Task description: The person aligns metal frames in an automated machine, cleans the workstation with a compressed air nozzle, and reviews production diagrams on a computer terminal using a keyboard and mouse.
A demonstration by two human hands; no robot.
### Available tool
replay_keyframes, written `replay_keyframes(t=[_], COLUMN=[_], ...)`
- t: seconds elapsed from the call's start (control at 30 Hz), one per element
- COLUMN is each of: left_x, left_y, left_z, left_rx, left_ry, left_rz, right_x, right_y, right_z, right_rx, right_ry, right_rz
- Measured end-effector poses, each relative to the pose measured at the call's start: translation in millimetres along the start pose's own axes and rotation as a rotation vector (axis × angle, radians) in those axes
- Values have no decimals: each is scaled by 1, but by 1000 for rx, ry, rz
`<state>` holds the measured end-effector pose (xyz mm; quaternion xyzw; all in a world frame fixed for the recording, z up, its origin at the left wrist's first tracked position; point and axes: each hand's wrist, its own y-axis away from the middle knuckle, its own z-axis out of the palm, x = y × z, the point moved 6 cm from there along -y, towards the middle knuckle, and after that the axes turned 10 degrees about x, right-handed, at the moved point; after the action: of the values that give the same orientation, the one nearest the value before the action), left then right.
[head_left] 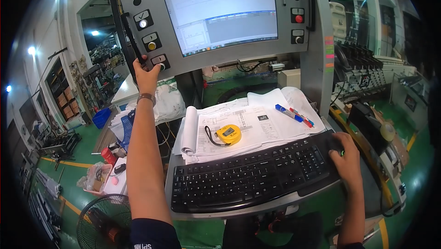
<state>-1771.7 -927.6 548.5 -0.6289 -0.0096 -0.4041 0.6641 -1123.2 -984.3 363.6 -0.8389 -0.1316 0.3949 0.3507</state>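
Note:
My left hand reaches up to the lower left of a grey control panel. Its fingers curl around the lower end of the black handle, and the thumb rests at the lowest button. My right hand is closed over a dark object with a green detail, apparently a computer mouse, mostly hidden beneath it. Left of that hand lies a black keyboard. Behind the keyboard, a yellow tape measure with a black strap sits on printed drawings.
A lit screen fills the panel's middle, with a red button on its right. Blue and red pens lie on the papers. A fan stands low at left, near a red can and a blue bin.

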Motion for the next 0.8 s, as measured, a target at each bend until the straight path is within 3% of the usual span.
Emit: replay_keyframes(t=[0.8], left_x=[-2], left_y=[0], left_z=[-1], left_rx=[10], left_ry=[-11], left_rz=[-2], right_x=[5], right_y=[-1], right_z=[9], right_rx=[-128], right_ry=[45], right_rz=[27])
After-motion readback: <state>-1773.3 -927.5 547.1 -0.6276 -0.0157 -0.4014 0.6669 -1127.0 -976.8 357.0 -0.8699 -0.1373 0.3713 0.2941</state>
